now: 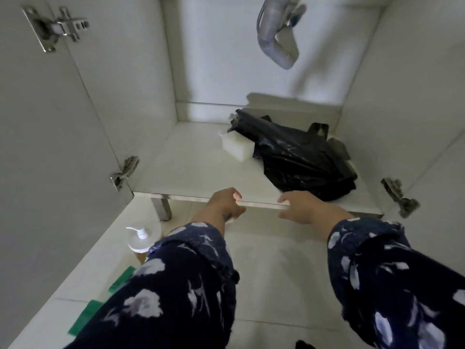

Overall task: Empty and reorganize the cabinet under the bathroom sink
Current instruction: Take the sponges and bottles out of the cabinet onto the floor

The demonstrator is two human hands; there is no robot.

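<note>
Now both hands (224,205) (300,206) grip cabinet floor (191,170) edge.

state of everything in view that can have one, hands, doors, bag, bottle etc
left hand: fingers curled at the shelf's front edge, grip unclear
right hand: fingers curled at the same edge, grip unclear
left cabinet door: open
black plastic bag: crumpled, lying on the cabinet floor
white sponge block: on the cabinet floor, touching the bag
pump bottle: upright on the floor tiles outside
</note>
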